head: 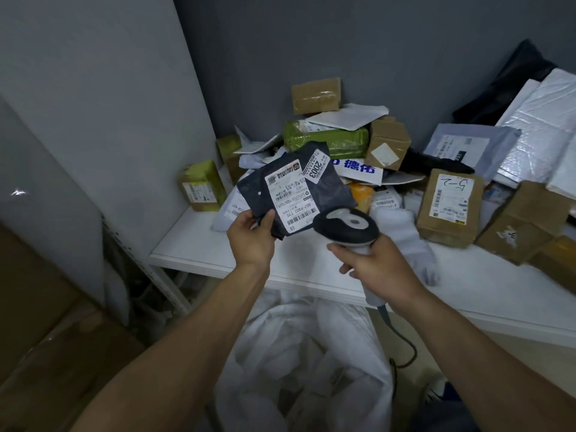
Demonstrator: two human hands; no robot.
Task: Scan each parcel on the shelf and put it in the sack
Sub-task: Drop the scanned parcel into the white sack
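**Item:** dark parcel (330, 188), a thin, flat, creased poly mailer with a matte surface and a white printed label (288, 194).
**Location:** centre of frame, held above the front of the white shelf (193, 244).
**Left grip** (251, 241): thumb and fingers pinch the mailer's lower-left corner.
**Right grip** (377, 263): wrapped round the handle of the corded scanner (346, 227), which has a rounded black-and-grey head.
**Key relation:** the label's barcode end lies just up-left of the scanner head. The label's long axis slants down towards it.
**Sack** (311, 353): crumpled white plastic with its mouth open, at lower centre directly beneath both hands. The left grip is better placed to drop the parcel in.
**Other stock:** cardboard boxes (448, 207) and a green-wrapped packet (327, 141), heaped at centre and right.
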